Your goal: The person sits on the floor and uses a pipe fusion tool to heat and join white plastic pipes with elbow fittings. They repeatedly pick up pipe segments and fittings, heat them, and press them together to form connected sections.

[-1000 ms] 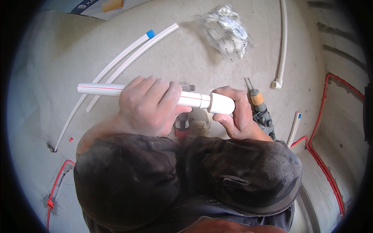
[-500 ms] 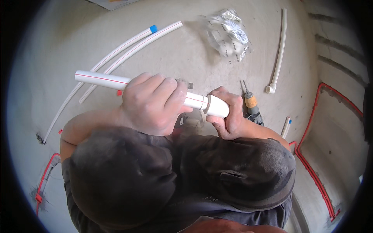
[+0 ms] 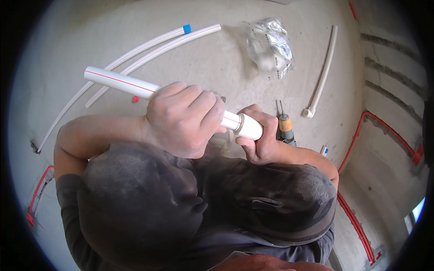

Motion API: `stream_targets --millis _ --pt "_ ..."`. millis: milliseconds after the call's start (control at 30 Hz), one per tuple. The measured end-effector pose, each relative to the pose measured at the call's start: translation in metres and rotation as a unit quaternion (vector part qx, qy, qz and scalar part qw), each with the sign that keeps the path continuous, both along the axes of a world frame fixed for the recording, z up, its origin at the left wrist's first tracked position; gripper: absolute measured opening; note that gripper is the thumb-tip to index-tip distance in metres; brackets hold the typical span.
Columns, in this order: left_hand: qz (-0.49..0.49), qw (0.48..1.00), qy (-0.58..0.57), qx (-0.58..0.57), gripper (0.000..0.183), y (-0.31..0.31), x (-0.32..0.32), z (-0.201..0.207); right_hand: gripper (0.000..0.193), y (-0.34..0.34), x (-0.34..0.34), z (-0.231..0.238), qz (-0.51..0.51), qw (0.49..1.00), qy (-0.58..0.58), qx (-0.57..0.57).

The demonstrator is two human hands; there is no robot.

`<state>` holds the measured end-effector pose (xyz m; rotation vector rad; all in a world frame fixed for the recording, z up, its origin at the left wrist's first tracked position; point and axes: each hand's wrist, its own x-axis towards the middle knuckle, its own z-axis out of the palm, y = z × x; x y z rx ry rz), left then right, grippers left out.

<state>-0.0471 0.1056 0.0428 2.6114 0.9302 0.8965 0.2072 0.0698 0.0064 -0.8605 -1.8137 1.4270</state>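
A white plastic pipe (image 3: pixel 121 83) with a thin red line along it lies slantwise across my knees' far side. My left hand (image 3: pixel 184 118) is wrapped round its middle, and the free end juts out to the left. On the pipe's right end sits a white pipe fitting (image 3: pixel 249 127), which my right hand (image 3: pixel 264 135) grips between thumb and fingers. The pipe's end meets the fitting's mouth; how deep it goes in is hidden. Both hands look dusty.
Two long white pipes (image 3: pixel 149 57) lie at the left, one with a blue end. Farther off are a clear plastic bag of white fittings (image 3: pixel 270 49) and a pipe with an elbow (image 3: pixel 324 72). A power drill (image 3: pixel 285 128) lies beyond my right hand. Red conduit (image 3: pixel 355 217) runs along the right wall.
The fitting appears closer to my left hand, with less bare pipe between the two. The pipe's left end has risen slightly, and the whole view has shifted a little.
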Motion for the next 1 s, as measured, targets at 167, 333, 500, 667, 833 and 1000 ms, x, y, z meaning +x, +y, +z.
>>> stream_targets --millis 167,333,500,667,833,1000 --pt "-0.005 1.0 0.004 0.0 0.029 -0.001 0.0 -0.001 0.041 -0.005 -0.002 -0.005 -0.011 1.0 0.005 0.005" --pt "0.002 1.0 0.019 0.003 0.026 -0.003 -0.001 0.002 0.045 -0.009 -0.002 -0.007 -0.024 1.0 -0.002 0.011" --pt "0.017 0.999 0.028 0.012 0.022 -0.005 -0.003 0.0 0.047 -0.019 -0.01 -0.016 -0.083 0.996 0.036 0.008" --pt "-0.015 0.996 0.085 -0.014 0.022 0.012 -0.002 0.02 0.053 -0.005 -0.004 -0.01 -0.042 0.997 -0.021 0.067" --pt "0.143 0.955 0.157 0.205 0.048 0.037 -0.015 0.076 0.042 0.036 -0.044 0.012 -0.132 0.944 0.289 -0.093" --pt "0.062 0.807 -0.58 -0.091 0.091 0.069 -0.025 0.069 0.043 0.037 -0.06 0.02 -0.105 0.927 0.352 -0.077"
